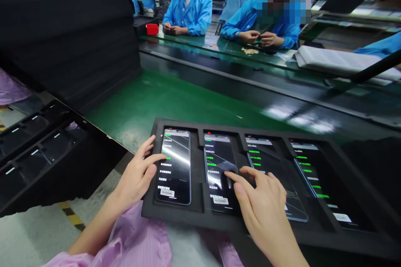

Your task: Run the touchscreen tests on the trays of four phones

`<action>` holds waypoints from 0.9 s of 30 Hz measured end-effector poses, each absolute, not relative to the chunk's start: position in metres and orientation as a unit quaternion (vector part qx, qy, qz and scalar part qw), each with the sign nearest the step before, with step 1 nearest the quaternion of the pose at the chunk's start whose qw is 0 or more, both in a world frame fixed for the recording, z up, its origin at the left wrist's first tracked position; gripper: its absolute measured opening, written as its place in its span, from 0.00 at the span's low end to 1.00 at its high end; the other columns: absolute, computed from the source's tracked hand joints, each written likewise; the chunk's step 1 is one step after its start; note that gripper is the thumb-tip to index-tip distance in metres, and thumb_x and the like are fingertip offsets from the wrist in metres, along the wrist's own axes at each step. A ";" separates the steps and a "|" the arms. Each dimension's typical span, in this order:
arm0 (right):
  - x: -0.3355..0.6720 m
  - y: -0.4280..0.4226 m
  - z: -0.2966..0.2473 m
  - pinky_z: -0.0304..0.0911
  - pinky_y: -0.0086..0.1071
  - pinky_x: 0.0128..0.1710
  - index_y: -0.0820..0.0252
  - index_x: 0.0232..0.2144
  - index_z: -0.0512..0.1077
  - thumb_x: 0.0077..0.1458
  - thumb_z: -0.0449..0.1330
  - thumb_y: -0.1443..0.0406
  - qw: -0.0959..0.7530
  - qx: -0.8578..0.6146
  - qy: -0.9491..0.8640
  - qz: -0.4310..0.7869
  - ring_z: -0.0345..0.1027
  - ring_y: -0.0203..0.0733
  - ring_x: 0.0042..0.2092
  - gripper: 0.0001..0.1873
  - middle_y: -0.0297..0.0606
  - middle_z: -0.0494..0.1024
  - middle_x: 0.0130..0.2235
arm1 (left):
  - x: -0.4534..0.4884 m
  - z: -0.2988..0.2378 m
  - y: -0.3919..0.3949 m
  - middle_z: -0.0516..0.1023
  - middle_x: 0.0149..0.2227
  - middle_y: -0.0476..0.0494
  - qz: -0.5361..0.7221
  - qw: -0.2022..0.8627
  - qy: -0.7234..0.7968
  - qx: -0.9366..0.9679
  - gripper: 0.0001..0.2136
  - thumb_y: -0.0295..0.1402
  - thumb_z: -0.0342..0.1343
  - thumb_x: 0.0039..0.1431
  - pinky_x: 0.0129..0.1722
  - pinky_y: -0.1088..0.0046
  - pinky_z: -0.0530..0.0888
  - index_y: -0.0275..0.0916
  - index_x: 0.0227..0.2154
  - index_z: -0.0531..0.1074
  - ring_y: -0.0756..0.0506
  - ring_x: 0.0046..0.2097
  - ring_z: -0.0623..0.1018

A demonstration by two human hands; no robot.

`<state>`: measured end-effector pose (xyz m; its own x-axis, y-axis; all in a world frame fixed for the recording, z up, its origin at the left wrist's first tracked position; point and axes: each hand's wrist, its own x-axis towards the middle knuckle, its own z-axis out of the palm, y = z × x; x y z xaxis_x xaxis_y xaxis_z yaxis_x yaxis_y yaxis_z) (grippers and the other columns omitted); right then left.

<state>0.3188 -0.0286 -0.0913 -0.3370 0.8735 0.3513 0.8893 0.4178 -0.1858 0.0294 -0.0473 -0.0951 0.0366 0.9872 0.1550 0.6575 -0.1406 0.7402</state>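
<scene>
Four phones [265, 160] lie in one black tray [200, 213]. The left hand [138, 177], released, touches the leftmost phone [174, 167]; the right hand [265, 206], grasping nothing, presses a forefinger on the second phone [218, 162].

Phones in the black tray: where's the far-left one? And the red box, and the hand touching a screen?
leftmost phone [173, 167], head view, middle of its screen.
red box [152, 28], head view, its front side.
right hand [266, 212], head view, back of the hand.
</scene>
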 end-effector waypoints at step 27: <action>0.378 -0.037 -0.086 0.49 0.54 0.52 0.54 0.31 0.77 0.61 0.40 0.59 0.312 -0.649 -0.691 -0.059 0.60 0.43 0.40 0.25 0.40 0.67 0.39 | 0.035 -0.094 -0.076 0.51 0.65 0.52 0.358 0.303 0.619 0.630 0.19 0.46 0.39 0.61 0.59 0.51 0.60 0.55 0.50 0.68 0.36 0.63 0.58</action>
